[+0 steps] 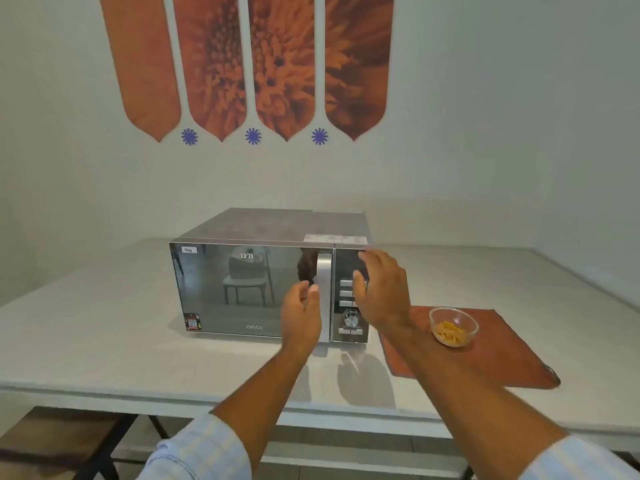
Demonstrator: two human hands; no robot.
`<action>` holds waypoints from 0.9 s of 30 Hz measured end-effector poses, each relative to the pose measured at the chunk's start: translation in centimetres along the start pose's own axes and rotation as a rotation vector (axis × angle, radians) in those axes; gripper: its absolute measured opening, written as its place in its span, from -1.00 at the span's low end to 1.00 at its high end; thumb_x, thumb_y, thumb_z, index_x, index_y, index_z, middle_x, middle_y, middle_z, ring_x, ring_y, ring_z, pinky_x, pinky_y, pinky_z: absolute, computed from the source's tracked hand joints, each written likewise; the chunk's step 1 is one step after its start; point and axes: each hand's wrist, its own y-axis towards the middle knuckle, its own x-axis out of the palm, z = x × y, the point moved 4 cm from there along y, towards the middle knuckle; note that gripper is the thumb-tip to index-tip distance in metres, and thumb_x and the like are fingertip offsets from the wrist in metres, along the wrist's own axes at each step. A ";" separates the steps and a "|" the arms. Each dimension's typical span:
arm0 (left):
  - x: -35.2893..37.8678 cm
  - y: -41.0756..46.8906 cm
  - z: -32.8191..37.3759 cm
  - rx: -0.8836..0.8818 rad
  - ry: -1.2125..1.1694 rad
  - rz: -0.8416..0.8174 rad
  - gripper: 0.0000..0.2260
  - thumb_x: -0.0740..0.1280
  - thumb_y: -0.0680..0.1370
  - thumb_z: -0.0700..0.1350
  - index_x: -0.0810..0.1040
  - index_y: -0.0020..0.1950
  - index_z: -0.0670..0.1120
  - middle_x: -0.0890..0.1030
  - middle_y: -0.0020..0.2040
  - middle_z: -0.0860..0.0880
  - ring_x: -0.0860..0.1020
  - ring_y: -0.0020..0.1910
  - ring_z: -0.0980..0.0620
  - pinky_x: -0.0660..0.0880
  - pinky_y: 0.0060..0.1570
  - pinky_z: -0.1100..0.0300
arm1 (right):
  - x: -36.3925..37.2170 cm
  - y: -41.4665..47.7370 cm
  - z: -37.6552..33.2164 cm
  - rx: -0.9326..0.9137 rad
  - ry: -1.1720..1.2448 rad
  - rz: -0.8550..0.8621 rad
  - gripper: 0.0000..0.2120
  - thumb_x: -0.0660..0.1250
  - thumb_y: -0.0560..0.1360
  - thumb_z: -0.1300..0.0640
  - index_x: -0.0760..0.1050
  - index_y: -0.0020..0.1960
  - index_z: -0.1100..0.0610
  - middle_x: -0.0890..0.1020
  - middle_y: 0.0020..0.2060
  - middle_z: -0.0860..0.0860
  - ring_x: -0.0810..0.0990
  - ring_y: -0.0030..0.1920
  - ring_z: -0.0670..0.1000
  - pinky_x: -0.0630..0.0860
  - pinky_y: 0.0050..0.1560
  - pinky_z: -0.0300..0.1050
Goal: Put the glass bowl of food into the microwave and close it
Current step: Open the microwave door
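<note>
A silver microwave (242, 289) with a mirrored door stands on the white table (104, 341), its door shut. The vertical handle (324, 271) runs down the door's right edge. My left hand (301, 313) hovers just left of the handle, fingers curled and apart, holding nothing. My right hand (381, 289) is spread open in front of the control panel (349, 323), covering its upper buttons. A small glass bowl of yellow food (453, 326) sits on an orange-brown mat (491, 358) to the right of the microwave, behind my right forearm.
The table's front edge runs across the lower view, with dark legs and a wooden bench (59, 434) beneath at the left. A white wall with orange flower decals (246, 64) stands behind the microwave.
</note>
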 end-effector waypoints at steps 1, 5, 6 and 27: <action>0.1 0.5 0.2 0.002 -0.007 0.035 -0.62 0.23 0.73 0.07 0.51 0.48 -0.09 0.63 0.31 -0.04 0.58 0.28 -0.02 0.54 0.32 0.02 | -0.2 1.1 -0.2 -0.050 -0.033 -0.015 -0.58 0.34 0.60 0.03 0.48 0.43 0.09 0.56 0.40 0.07 0.52 0.39 0.10 0.43 0.39 0.04; 1.1 2.0 1.2 -0.027 -0.021 0.058 -0.78 0.24 0.72 0.10 0.58 0.24 0.03 0.66 0.08 0.05 0.62 0.12 0.00 0.58 0.17 0.05 | 0.1 4.5 -0.7 -0.171 -0.232 -0.215 -0.48 0.26 0.64 -0.03 0.33 0.52 0.19 0.45 0.49 0.15 0.41 0.48 0.16 0.37 0.49 0.14; 1.4 2.3 1.2 -0.027 -0.015 0.054 -0.81 0.24 0.72 0.10 0.58 0.19 0.05 0.65 0.02 0.09 0.62 0.09 0.01 0.57 0.12 0.07 | 0.6 4.8 -0.7 -0.183 -0.261 -0.277 -0.48 0.23 0.66 -0.03 0.31 0.53 0.20 0.44 0.50 0.16 0.40 0.48 0.16 0.36 0.50 0.13; 1.7 3.8 0.2 -0.105 -0.009 0.031 -0.70 0.27 0.74 -0.07 0.72 0.05 -0.24 0.62 -0.17 -0.17 0.51 -0.15 -0.06 0.51 -0.08 0.04 | 2.7 5.5 0.6 -0.133 -0.319 -0.430 -0.36 0.26 0.58 0.23 0.15 0.61 0.31 0.30 0.57 0.25 0.23 0.59 0.23 0.22 0.59 0.10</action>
